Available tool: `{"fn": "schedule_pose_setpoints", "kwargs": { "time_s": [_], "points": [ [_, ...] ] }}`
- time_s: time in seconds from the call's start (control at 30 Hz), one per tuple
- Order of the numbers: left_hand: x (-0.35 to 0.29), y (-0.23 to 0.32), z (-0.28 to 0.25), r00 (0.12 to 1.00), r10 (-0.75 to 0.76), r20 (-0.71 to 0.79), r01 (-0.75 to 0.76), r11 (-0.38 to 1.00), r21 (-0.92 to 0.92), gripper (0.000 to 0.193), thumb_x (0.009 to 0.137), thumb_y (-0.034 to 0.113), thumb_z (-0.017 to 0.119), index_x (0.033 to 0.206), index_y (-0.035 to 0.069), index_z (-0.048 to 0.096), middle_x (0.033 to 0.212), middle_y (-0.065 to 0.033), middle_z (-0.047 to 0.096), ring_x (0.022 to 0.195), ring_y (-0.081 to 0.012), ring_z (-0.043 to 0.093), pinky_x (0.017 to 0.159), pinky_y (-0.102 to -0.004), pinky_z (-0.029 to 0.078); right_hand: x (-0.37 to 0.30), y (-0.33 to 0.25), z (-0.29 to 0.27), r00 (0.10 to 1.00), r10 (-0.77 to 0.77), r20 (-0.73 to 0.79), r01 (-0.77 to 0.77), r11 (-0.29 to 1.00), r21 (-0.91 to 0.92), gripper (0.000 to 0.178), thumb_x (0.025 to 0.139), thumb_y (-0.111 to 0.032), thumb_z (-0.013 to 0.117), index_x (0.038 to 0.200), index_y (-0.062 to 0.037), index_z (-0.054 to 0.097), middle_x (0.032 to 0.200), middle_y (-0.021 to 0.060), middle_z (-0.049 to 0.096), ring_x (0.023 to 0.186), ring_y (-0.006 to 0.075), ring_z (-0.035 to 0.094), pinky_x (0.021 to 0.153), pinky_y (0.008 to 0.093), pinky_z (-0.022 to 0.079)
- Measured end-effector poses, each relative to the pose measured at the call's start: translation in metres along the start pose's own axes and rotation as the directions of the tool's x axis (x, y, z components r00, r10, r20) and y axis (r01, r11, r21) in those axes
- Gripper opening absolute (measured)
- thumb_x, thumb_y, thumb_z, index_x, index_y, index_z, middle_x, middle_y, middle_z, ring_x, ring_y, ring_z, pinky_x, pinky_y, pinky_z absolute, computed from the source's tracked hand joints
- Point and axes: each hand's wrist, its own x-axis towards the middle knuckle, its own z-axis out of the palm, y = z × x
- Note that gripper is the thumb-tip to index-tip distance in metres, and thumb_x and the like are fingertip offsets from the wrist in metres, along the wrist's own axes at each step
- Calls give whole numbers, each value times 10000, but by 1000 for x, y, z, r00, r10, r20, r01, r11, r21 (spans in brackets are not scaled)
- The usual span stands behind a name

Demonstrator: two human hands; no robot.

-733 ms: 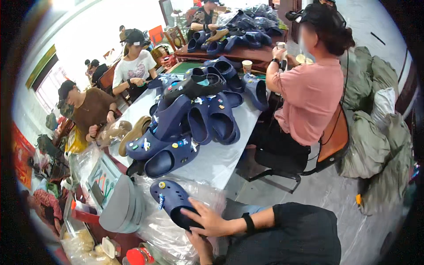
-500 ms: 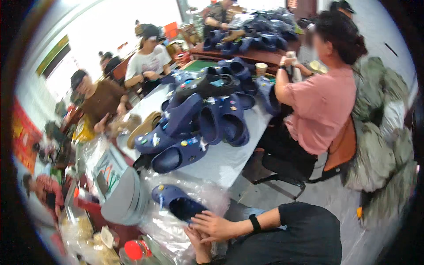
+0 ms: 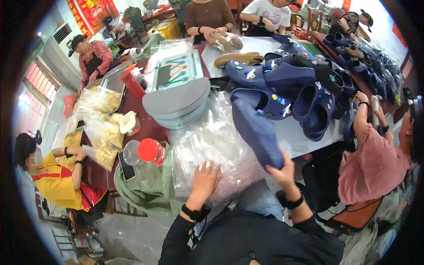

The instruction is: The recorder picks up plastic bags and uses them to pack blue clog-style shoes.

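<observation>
My right hand (image 3: 283, 175) grips one end of a navy blue clog (image 3: 256, 130), which is tilted so that its ribbed sole shows. The clog's other end reaches toward a heap of similar clogs (image 3: 289, 73) with colourful charms on their uppers. My left hand (image 3: 206, 180) lies with fingers stretched out on a stack of clear plastic bags (image 3: 210, 145). Those bags cover the near edge of the table, just left of the held clog.
Left of the bags stand a grey plastic bin (image 3: 176, 104), a red-lidded jar (image 3: 151, 151) and a green cloth (image 3: 145, 187) with a phone (image 3: 128, 171). A co-worker in pink (image 3: 373, 161) sits at right; one in yellow (image 3: 57, 185) handles bags at left.
The view has swung left. Both hands were at the clog; now my right hand alone holds it, sole showing, near the heap, and my left hand rests on the bags.
</observation>
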Motion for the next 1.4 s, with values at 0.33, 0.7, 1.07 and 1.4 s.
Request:
{"fn": "schedule_pose_setpoints", "kwargs": {
  "time_s": [0.33,0.7,1.07,1.4],
  "points": [
    [14,-26,5,987,160,13,-155,969,-192,469,810,165,543,1276,161,486,1333,-162,427,1144,-352,452,964,-448,345,-34,3,-115,962,124,244,-262,671,694,738,359,-184,584,1040,97,536,952,164,624,851,259,610,819,312,472],
    [25,-29,0,964,83,-252,-168,926,-338,327,899,96,437,1206,4,504,1201,-170,551,1167,-362,461,951,-462,350,-42,-11,-74,849,210,484,-437,793,424,681,418,-83,663,1070,86,570,979,88,628,867,149,596,848,261,443],
    [37,-6,-28,870,-220,-442,-93,806,-584,366,918,63,425,1275,-17,438,1191,-246,525,1115,-394,494,940,-450,382,-48,-24,-82,855,220,469,-398,859,323,623,550,-10,686,1149,54,526,1020,51,599,919,118,560,868,255,421],
    [30,19,-19,864,-99,-494,-126,906,-403,454,871,5,425,1319,-42,364,1288,-257,443,1195,-420,420,1008,-482,313,-78,-12,-17,945,181,274,-283,872,400,630,666,-79,735,1216,39,451,1098,81,546,968,158,546,875,286,418]
  ]
}}
